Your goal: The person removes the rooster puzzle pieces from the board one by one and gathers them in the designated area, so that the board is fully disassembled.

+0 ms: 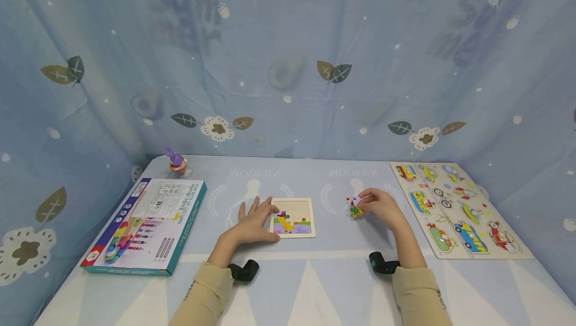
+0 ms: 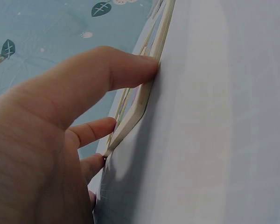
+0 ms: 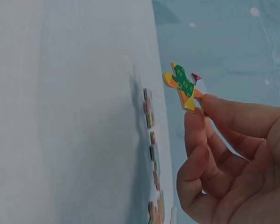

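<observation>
My left hand [image 1: 253, 223] rests at the left side of a small square wooden puzzle board [image 1: 291, 202], fingers spread. In the left wrist view the thumb [image 2: 147, 70] presses on the board's near edge and other fingertips touch it by a corner. The board carries a colourful picture in its lower part, with bare wood above. To the right, my right hand [image 1: 381, 207] pinches a small jigsaw piece [image 3: 183, 84], green with yellow and orange, between thumb and fingers. It is raised off the table. More jigsaw pieces [image 3: 149, 109] lie on the table beyond that hand in the right wrist view.
At the left lies a large boxed toy [image 1: 148, 226], with a purple figure in a small orange cup [image 1: 177, 162] behind it. A wooden vehicle puzzle board [image 1: 416, 218] lies at the right. Patterned blue curtain [image 1: 288, 66] closes off the table's back and sides.
</observation>
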`<state>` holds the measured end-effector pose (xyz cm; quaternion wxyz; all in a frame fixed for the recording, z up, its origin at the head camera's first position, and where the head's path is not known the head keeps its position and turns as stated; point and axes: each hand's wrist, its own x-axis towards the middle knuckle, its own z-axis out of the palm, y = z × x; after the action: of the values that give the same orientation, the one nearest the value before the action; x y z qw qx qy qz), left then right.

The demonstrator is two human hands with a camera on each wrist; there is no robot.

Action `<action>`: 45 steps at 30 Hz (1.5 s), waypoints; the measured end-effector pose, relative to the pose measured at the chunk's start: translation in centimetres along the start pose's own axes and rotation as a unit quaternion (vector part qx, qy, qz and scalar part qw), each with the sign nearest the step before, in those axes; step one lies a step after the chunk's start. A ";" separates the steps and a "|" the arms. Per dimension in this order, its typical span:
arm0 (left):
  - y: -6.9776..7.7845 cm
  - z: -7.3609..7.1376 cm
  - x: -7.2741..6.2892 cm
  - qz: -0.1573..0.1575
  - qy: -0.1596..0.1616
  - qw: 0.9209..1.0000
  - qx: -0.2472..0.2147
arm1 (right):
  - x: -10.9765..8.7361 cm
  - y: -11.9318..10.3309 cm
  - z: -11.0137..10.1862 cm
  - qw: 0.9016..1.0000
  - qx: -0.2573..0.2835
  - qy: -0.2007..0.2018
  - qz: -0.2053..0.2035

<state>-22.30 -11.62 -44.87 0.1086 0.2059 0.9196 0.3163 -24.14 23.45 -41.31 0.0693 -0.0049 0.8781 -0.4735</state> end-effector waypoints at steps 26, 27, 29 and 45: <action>-0.2 0.1 0.0 0.002 0.001 1.000 0.002 | -0.9 1.9 -2.2 0.996 -0.056 0.014 0.069; -0.2 0.1 0.0 0.001 0.001 1.000 0.002 | -0.9 1.9 -2.2 0.995 -0.067 0.016 0.069; -0.2 0.1 0.0 0.002 0.000 1.000 0.003 | -0.8 1.9 -2.1 0.994 -0.086 0.019 0.070; 0.2 -0.1 -0.1 0.001 0.000 1.000 0.005 | -0.3 1.5 -1.5 0.995 -0.074 0.060 0.042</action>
<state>-22.17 -11.61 -44.67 0.1072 0.2079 0.9210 0.3115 -23.94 25.58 -41.72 0.0357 0.0548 0.9128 -0.4030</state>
